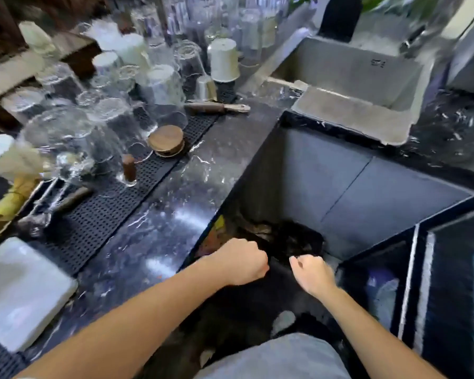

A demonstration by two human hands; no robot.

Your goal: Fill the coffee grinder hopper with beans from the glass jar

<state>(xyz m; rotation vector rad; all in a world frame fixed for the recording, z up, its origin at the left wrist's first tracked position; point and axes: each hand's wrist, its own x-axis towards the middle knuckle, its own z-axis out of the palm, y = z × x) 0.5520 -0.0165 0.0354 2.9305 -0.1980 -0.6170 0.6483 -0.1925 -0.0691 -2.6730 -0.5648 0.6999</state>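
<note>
Single head view, angled steeply down over counter (159, 220), close.

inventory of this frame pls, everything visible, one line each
counter: 1, black marble, centre left
mat: 1, black perforated, on counter, left
glasses: many (blurred, no exact count), clear, upside down on mat, upper left
white cups: several, upside down among the glasses
wooden lid: 1, brown, on mat
wooden-handled tool: 1, brown and metal, lying behind the glasses
white block: 1, lower left on counter
sink: 1, grey, upper right
grey floor: below counter, centre right
black cabinet: right edge
grinder, jar: not visible
left hand: closed fist, low beside counter edge
right hand: closed, low, close to left hand
</note>
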